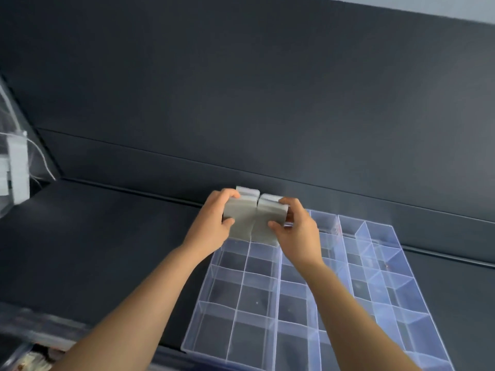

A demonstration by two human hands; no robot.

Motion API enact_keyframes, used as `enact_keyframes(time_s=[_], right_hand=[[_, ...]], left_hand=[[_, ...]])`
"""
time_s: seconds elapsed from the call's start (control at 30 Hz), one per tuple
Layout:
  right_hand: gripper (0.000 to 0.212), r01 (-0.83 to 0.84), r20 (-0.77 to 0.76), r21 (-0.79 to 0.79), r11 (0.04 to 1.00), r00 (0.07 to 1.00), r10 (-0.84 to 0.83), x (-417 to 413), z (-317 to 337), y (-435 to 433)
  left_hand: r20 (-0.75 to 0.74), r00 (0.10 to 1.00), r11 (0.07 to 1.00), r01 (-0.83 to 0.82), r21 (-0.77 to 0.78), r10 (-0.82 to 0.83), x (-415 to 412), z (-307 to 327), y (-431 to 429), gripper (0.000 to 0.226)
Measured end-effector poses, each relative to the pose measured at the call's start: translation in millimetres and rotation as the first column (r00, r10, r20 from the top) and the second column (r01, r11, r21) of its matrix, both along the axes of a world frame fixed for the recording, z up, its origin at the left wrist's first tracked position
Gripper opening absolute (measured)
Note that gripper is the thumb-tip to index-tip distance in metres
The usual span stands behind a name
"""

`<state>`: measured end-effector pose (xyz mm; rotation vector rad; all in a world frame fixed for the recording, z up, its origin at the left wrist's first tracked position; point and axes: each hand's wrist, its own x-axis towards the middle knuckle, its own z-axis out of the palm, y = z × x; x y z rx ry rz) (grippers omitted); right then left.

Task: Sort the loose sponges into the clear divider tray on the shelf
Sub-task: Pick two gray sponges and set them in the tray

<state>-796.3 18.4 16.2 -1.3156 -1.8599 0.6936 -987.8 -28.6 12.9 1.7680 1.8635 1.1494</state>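
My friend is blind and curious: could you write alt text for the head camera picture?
A person's left-hand grip and right-hand grip each hold a stack of grey sponges, pressed side by side at the far end of a clear divider tray. The tray, split into many compartments, sits on a dark shelf.

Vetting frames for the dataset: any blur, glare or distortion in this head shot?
Head view: left hand, right hand and the grey sponges are fairly sharp; the clutter at the bottom left is smeared by motion blur; the clear divider tray shows a soft bluish sheen, no hard glare; the back panel seams run tilted; lighting is dim and even.
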Motion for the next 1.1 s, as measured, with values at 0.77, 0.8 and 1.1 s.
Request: enact_keyframes(time_s=[0.77, 0.8, 1.1], right_hand=[[0.047, -0.164, 0.341, 0.138, 0.977, 0.934, 0.108, -4, 7, 22], [0.047, -0.195, 0.389, 0.105, 0.975, 0.910, 0.140, -4, 5, 23], [0.052, -0.196, 0.506, 0.112, 0.974, 0.855, 0.114, -7, -9, 20]], left_hand=[[-0.326, 0.931, 0.980, 0.115, -0.160, -0.162, 7, 8, 35, 0.062], [-0.368, 0.913, 0.975, 0.113, -0.189, -0.177, 6, 6, 36, 0.061], [-0.464, 0.875, 0.986, 0.079, -0.149, -0.141, 5, -9, 25, 0.056]])
